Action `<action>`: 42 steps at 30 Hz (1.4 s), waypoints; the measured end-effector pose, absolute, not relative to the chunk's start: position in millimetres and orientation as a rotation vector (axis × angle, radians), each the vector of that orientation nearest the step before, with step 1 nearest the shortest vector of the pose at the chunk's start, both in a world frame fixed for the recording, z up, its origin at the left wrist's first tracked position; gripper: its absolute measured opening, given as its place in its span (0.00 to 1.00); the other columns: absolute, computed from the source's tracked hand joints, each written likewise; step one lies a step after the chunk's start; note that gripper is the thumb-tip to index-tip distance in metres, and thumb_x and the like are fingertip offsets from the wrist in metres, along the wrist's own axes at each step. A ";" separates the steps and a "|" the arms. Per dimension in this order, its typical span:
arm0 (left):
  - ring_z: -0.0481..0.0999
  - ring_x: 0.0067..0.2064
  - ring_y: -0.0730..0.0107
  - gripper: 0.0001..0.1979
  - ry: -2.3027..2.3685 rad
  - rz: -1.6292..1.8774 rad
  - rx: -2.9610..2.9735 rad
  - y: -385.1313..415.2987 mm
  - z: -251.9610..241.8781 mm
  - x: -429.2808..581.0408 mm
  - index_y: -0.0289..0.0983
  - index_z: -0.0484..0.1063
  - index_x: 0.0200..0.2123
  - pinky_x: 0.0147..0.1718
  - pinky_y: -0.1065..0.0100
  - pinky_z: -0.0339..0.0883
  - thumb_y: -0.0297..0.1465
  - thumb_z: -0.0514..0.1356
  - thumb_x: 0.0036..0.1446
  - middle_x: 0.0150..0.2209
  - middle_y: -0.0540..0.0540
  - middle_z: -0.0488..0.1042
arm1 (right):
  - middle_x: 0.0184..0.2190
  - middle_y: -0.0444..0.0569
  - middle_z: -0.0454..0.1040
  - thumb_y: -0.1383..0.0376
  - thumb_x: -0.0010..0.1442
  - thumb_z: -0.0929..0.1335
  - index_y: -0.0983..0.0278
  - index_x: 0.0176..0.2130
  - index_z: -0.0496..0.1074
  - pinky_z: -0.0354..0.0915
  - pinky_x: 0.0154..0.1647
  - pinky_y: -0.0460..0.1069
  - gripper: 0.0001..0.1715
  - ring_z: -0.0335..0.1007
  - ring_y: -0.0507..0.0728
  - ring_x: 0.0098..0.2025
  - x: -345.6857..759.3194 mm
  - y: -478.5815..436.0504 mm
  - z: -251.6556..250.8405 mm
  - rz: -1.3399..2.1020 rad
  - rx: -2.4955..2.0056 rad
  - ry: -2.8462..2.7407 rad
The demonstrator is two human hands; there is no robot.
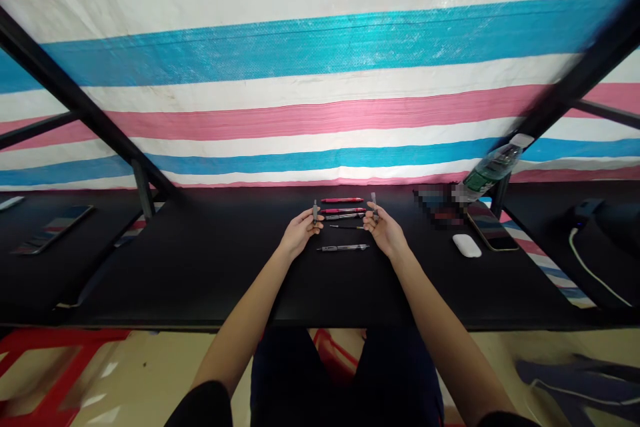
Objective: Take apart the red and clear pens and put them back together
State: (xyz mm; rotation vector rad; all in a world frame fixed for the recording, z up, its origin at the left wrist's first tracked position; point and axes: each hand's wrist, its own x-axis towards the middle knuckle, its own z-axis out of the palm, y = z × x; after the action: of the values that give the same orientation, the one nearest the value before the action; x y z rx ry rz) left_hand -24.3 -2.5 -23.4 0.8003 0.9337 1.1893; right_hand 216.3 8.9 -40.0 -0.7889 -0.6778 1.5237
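Observation:
My left hand (299,233) pinches a short dark grey pen part (315,211), held upright. In my right hand (385,230) is a greyish pen barrel piece (374,203), gripped between thumb and fingers. Between the hands, a thin black refill (346,227) lies on the black table (225,267). Behind it are a red pen (342,200), a second red pen (344,211) and a grey pen (345,217), lying roughly parallel. Another grey pen (343,248) lies closer to me. The finer shape of both held parts is too small to make out.
To the right stand a tilted water bottle (493,170), a phone (493,227) and a white earbud case (467,245). Dark metal frame bars (95,113) rise at both sides, before a striped sheet (320,107). Another phone (57,230) lies far left.

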 end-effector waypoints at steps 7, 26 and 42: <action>0.76 0.33 0.71 0.16 0.912 1.171 0.835 -4.4 -21.4 -23.9 0.35 0.70 0.45 0.31 0.70 0.66 0.33 0.64 0.53 0.39 0.42 0.76 | 0.32 0.47 0.76 0.60 0.56 0.67 0.60 0.44 0.73 0.67 0.26 0.47 0.15 0.74 0.54 0.31 216.1 9.0 -40.0 1.533 -0.796 -0.727; 0.69 0.28 0.77 0.19 0.950 1.253 0.882 -1.8 -25.8 -23.0 0.34 0.71 0.41 0.26 0.72 0.60 0.32 0.68 0.46 0.30 0.50 0.70 | 0.28 0.45 0.75 0.58 0.49 0.74 0.61 0.41 0.73 0.65 0.25 0.46 0.19 0.75 0.54 0.31 210.7 4.4 -37.9 1.349 -0.909 -0.850; 0.69 0.26 0.76 0.15 0.951 1.199 0.859 -2.8 -22.9 -22.0 0.31 0.75 0.42 0.25 0.70 0.59 0.31 0.61 0.52 0.28 0.48 0.70 | 0.27 0.48 0.74 0.58 0.53 0.65 0.63 0.35 0.71 0.62 0.34 0.50 0.12 0.69 0.56 0.30 219.2 5.9 -48.5 0.504 -1.563 -1.254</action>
State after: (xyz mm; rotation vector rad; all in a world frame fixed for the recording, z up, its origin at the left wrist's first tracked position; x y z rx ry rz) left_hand -22.0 -2.8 -22.9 0.8594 0.9507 1.1989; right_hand 219.2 5.9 -48.5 -1.5630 -1.2543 0.5037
